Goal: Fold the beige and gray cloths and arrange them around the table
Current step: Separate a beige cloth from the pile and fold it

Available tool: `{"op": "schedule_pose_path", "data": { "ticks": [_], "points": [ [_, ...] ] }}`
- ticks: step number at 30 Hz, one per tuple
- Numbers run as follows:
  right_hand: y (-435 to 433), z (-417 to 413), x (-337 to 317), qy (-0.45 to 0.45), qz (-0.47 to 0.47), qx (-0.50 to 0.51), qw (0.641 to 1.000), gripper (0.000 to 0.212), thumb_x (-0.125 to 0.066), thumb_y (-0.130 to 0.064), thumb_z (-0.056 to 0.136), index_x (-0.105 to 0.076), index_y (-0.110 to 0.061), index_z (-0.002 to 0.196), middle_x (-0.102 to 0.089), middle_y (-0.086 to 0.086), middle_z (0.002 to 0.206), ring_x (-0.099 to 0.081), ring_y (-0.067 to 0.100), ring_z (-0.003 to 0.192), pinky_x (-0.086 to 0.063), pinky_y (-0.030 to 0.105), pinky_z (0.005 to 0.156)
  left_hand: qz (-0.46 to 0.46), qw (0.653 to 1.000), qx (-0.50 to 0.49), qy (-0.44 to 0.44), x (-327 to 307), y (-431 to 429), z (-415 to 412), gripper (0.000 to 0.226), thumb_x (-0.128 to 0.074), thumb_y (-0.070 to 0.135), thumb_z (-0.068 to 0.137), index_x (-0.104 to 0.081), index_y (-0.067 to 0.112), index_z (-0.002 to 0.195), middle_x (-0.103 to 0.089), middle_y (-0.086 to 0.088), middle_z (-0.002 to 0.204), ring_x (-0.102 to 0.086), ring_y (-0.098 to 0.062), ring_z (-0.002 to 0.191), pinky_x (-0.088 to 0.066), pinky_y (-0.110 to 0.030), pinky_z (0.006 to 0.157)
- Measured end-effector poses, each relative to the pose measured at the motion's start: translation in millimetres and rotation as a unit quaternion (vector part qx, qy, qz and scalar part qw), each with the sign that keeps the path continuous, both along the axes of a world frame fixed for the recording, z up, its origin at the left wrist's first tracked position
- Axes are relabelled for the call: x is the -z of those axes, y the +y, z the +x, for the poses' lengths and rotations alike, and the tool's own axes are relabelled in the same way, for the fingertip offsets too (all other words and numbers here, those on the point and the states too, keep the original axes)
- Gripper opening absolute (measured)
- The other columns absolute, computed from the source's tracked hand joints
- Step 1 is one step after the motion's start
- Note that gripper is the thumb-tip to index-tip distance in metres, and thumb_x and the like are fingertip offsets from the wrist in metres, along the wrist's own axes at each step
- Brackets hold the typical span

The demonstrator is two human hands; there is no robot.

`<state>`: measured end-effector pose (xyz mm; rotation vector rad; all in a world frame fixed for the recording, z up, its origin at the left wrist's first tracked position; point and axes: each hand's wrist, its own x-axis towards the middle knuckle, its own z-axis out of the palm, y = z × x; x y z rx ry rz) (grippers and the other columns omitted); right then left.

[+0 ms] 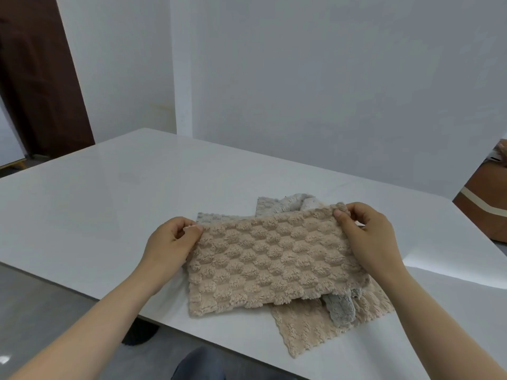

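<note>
The room has plain white walls point(329, 78) and a dark brown door point(41, 78) at the far left. In front of the person stands a glossy white worktop point(109, 201), and at the right edge of the view there is a brown box point(485, 204) with a light stripe on it. At the bottom of the view a knee point(200, 363) in dark blue fabric shows.

A small pile of cloths lies on the worktop, near its front edge and a little to the right. On top is a beige cloth point(269, 259) with a fluffy, bumpy pattern. The person holds it by its two far corners. The left hand point(172, 239) pinches the far left corner between thumb and curled fingers, and the right hand point(370, 231) pinches the far right corner in the same way. The cloth is stretched flat between the two hands, and its near edge rests on the pile.

Under it lies a gray cloth point(282, 205), which comes out behind the far edge, between the two hands. A second beige cloth point(310, 327) lies below, with one corner pointing toward the front edge of the worktop. A gray strip point(341, 307) comes out from under the top cloth and lies over this second beige cloth. It cannot be told whether this strip belongs to the same gray cloth.
</note>
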<state>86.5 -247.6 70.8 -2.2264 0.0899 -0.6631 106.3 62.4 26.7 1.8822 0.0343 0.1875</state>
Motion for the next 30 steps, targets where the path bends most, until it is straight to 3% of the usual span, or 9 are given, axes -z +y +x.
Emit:
{"op": "schedule_pose_path", "data": {
  "ticks": [4,8,10,13,15,17,19,24,30],
  "points": [
    [2.8,-8.3,-6.5,-0.016,0.017,-0.003,1.0,0.02,-0.062,-0.027,0.091,-0.063,-0.022,0.071,-0.057,-0.008,0.064,-0.043,0.006,0.049,-0.034,0.014,0.048,0.016,0.997,-0.042,-0.069,-3.6,-12.6,-6.9,0.017,-0.055,0.025,0.093,-0.063,0.015,0.081,-0.055,0.008,0.061,-0.047,-0.003,0.054,-0.038,-0.019,0.056],
    [10.0,-25.3,-13.0,-0.041,0.037,0.006,0.998,0.021,-0.064,-0.024,0.089,-0.064,-0.021,0.068,-0.058,-0.011,0.061,-0.044,0.005,0.047,-0.034,0.012,0.047,-0.011,0.994,-0.039,-0.102,-12.2,-20.8,-17.7,0.015,-0.057,0.024,0.092,-0.062,0.017,0.079,-0.055,0.014,0.055,-0.047,0.0,0.051,-0.037,-0.009,0.05],
    [17.9,-33.5,-16.1,-0.047,0.05,0.008,0.998,0.02,-0.065,-0.023,0.088,-0.064,-0.02,0.069,-0.057,-0.013,0.063,-0.043,0.005,0.045,-0.033,0.011,0.046,-0.036,0.993,-0.031,-0.104,-20.4,-26.0,-24.6,0.014,-0.058,0.025,0.091,-0.063,0.018,0.08,-0.06,0.011,0.059,-0.054,-0.002,0.056,-0.041,-0.012,0.056],
    [29.1,-43.9,-19.0,-0.053,0.068,0.015,0.996,0.019,-0.065,-0.025,0.088,-0.063,-0.021,0.069,-0.054,-0.009,0.056,-0.042,0.007,0.045,-0.033,0.013,0.047,-0.064,0.993,-0.027,-0.099,-31.7,-34.1,-33.9,0.015,-0.06,0.03,0.089,-0.064,0.018,0.082,-0.067,-0.011,0.076,-0.064,-0.025,0.074,-0.05,-0.034,0.067],
    [36.5,-50.6,-19.4,-0.058,0.068,0.018,0.996,0.02,-0.065,-0.026,0.087,-0.062,-0.022,0.068,-0.05,-0.005,0.055,-0.04,0.008,0.048,-0.036,0.02,0.051,-0.079,0.992,-0.02,-0.095,-38.1,-40.4,-40.6,0.019,-0.061,0.034,0.087,-0.064,0.016,0.082,-0.064,-0.022,0.078,-0.062,-0.035,0.077,-0.051,-0.045,0.072],
    [46.0,-57.5,-19.5,-0.061,0.068,0.014,0.996,0.018,-0.066,-0.028,0.086,-0.062,-0.023,0.069,-0.052,-0.003,0.057,-0.042,0.009,0.05,-0.037,0.02,0.052,-0.083,0.992,-0.011,-0.094,-42.8,-45.9,-48.1,0.022,-0.062,0.035,0.086,-0.063,0.014,0.081,-0.06,-0.016,0.063,-0.057,-0.031,0.061,-0.05,-0.042,0.065],
    [56.6,-63.1,-19.7,-0.057,0.071,0.005,0.996,0.017,-0.067,-0.029,0.085,-0.062,-0.027,0.068,-0.057,-0.009,0.06,-0.047,0.007,0.051,-0.037,0.013,0.051,-0.085,0.992,0.001,-0.091,-44.4,-50.2,-53.4,0.022,-0.064,0.035,0.085,-0.062,0.014,0.08,-0.047,0.001,0.049,-0.044,-0.016,0.049,-0.043,-0.034,0.057],
    [76.5,-69.9,-16.6,-0.026,0.079,-0.037,0.996,0.012,-0.069,-0.031,0.083,-0.064,-0.029,0.072,-0.061,-0.011,0.063,-0.052,0.005,0.053,-0.039,0.011,0.052,-0.126,0.99,0.041,-0.054,-45.5,-57.6,-62.3,0.01,-0.067,0.024,0.083,-0.066,0.017,0.091,-0.054,0.011,0.053,-0.054,-0.006,0.054,-0.053,-0.026,0.057],
    [91.5,-74.8,-13.2,-0.007,0.11,-0.07,0.991,0.008,-0.071,-0.033,0.082,-0.066,-0.03,0.077,-0.064,-0.009,0.065,-0.055,0.005,0.052,-0.043,0.013,0.052,-0.144,0.987,0.053,-0.038,-46.4,-60.1,-71.2,0.011,-0.069,0.021,0.081,-0.069,0.016,0.09,-0.06,0.005,0.072,-0.058,-0.008,0.063,-0.05,-0.02,0.059]
  ]
}}
